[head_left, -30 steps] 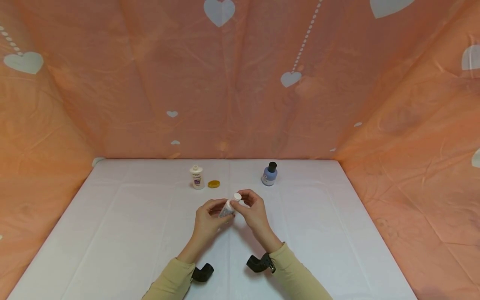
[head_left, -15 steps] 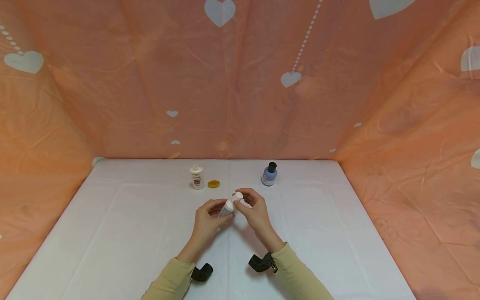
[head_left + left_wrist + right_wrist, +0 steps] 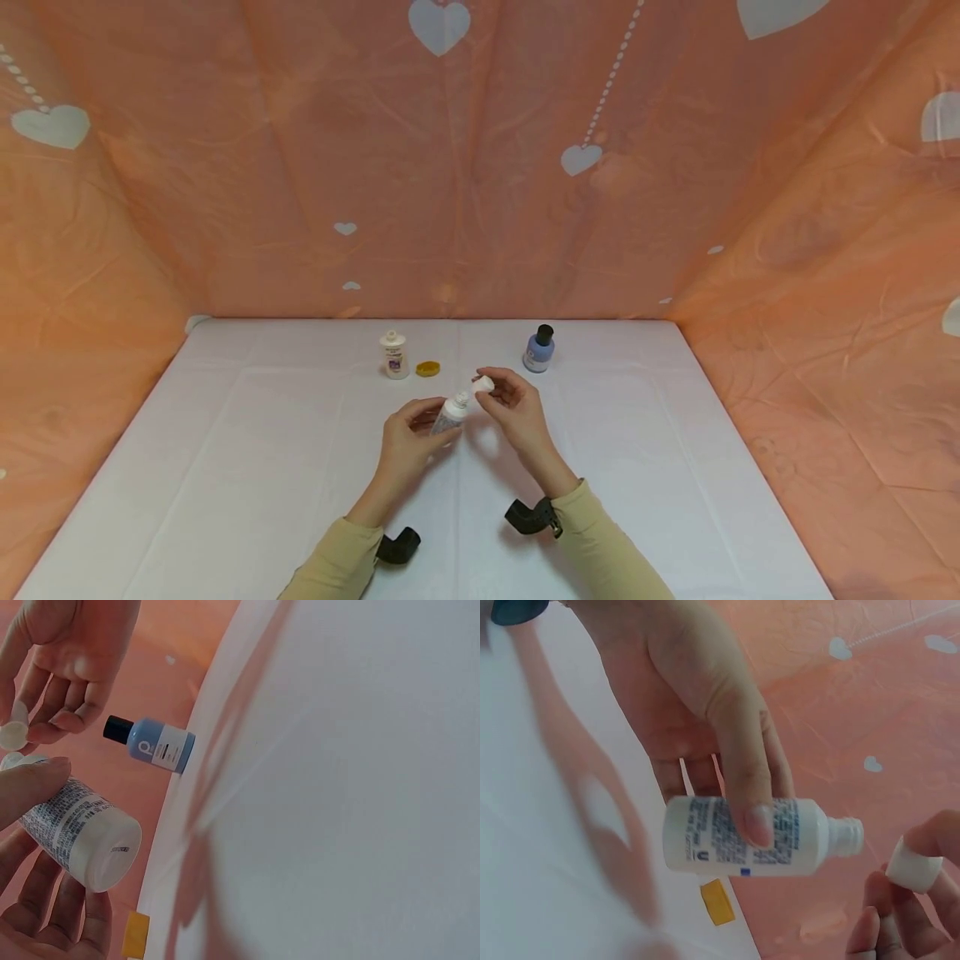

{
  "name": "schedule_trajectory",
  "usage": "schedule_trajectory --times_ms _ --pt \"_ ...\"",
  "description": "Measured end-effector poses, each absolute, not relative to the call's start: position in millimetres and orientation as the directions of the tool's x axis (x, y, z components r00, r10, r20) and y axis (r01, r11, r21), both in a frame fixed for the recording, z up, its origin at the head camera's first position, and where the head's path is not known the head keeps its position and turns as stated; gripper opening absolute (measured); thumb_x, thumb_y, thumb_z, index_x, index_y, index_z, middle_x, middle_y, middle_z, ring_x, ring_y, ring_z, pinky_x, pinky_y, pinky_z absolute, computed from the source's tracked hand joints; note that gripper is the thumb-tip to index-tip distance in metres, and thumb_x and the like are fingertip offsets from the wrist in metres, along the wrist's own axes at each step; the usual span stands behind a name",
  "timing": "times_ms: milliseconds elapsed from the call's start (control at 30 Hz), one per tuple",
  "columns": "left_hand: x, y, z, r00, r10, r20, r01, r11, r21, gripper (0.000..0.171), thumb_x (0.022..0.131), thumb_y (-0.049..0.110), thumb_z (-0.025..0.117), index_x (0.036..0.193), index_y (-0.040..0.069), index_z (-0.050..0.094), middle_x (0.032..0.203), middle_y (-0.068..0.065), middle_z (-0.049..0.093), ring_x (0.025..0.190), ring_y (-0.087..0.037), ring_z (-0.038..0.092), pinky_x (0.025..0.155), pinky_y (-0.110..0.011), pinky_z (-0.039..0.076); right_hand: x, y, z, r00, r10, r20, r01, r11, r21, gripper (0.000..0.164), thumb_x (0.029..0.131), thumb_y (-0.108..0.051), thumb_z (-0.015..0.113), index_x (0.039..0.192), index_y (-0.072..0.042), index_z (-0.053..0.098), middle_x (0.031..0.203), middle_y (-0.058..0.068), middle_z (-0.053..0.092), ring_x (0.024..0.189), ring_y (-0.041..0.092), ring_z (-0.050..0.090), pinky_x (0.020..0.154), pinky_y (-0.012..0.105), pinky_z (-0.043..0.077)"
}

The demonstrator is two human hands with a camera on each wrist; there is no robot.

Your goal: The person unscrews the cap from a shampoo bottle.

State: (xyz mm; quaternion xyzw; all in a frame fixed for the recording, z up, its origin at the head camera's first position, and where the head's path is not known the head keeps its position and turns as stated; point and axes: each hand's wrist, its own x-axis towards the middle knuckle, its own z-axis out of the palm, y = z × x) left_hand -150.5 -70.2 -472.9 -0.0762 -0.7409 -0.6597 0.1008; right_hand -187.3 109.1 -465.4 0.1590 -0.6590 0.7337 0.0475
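Note:
My left hand (image 3: 406, 440) grips a small white bottle (image 3: 448, 416) with dense printed text, thumb across its label. The bottle is tilted, its bare threaded neck (image 3: 846, 837) showing in the right wrist view. In my right hand (image 3: 521, 414) a white cap (image 3: 913, 868) is pinched between thumb and fingers, a short gap from the neck. Both hands are above the table, close together in the head view. The left wrist view shows the cap's hollow underside (image 3: 13, 736) and the bottle's base (image 3: 112, 851).
On the white table (image 3: 600, 467), a white bottle (image 3: 395, 356) without a cap stands at the back, beside a yellow cap (image 3: 428, 368). Farther right is a blue bottle (image 3: 538, 353) with a black cap. Orange heart-patterned sheeting (image 3: 480, 192) walls in the back and sides.
The white cap has come off the bottle's neck, leaving the threads exposed. My right hand has moved up and right with the cap; my left hand has shifted slightly left with the bottle.

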Motion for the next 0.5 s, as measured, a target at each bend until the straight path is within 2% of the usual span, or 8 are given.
schedule_trajectory --times_ms 267,500 --pt "-159 -85 -498 -0.969 -0.064 0.238 0.224 0.167 0.960 0.044 0.068 0.002 0.085 0.109 0.004 0.069 0.103 -0.009 0.067 0.091 -0.026 0.064 0.082 -0.039 0.053 -189 108 -463 -0.960 -0.161 0.227 -0.198 -0.178 -0.964 0.030 0.086 0.001 0.070 0.112 0.010 0.058 0.110 0.027 0.063 0.095 0.023 0.063 0.082 0.028 0.053" --pt "-157 -93 -498 -0.975 -0.071 0.211 0.202 0.121 0.972 0.045 0.069 0.003 0.086 0.110 0.003 0.068 0.105 -0.009 0.066 0.092 -0.026 0.064 0.079 -0.033 0.055 -189 106 -464 -0.958 -0.222 0.183 -0.136 -0.214 -0.967 0.032 0.085 0.003 0.069 0.113 0.012 0.055 0.111 0.028 0.061 0.095 0.022 0.064 0.081 0.028 0.053"
